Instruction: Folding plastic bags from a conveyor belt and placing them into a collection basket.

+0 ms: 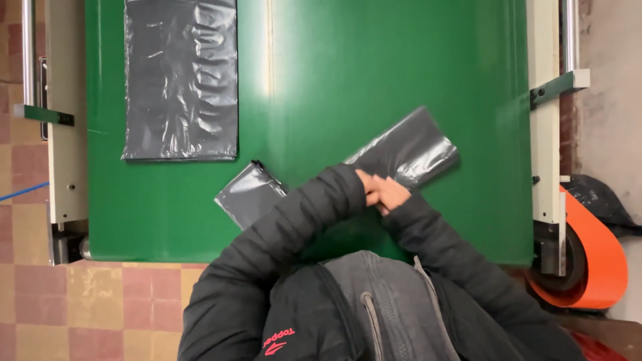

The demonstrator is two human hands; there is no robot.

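— What are your hands on?

— From the head camera, my left hand [370, 187] and right hand [391, 195] meet over the near edge of a long, glossy dark grey plastic bag [408, 152] lying slantwise on the green tabletop [374, 73]. Both press down on it; whether the fingers pinch the film I cannot tell, since my sleeves cover much of it.

— Where does the bag run?

— Its far end points up right; its other end [246, 194] shows left of my forearm. A second flat grey plastic sheet [180, 80] lies well apart, upper left. An orange roll [598, 257] sits off the right edge.

— Any advice for handling it?

— I judge the film slippery: keep both palms flat and the edges lined up.
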